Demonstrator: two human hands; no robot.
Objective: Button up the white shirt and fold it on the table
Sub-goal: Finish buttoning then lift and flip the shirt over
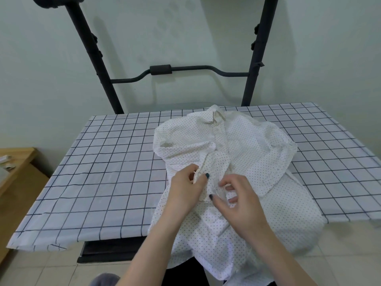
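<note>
Both hands [210, 193] on shirt [253, 149]

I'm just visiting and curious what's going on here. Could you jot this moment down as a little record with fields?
garment: white shirt, dotted, collar at the far end, hem hanging off the near table edge
surface: table under a checked cloth
left hand: pinches the shirt's front edge
right hand: fingers curled at the same front edge
stage: buttoning, not yet folded
behind: black metal frame

A black metal frame [99, 65] stands behind against the wall, a wooden shelf [18, 159] at left.
</note>
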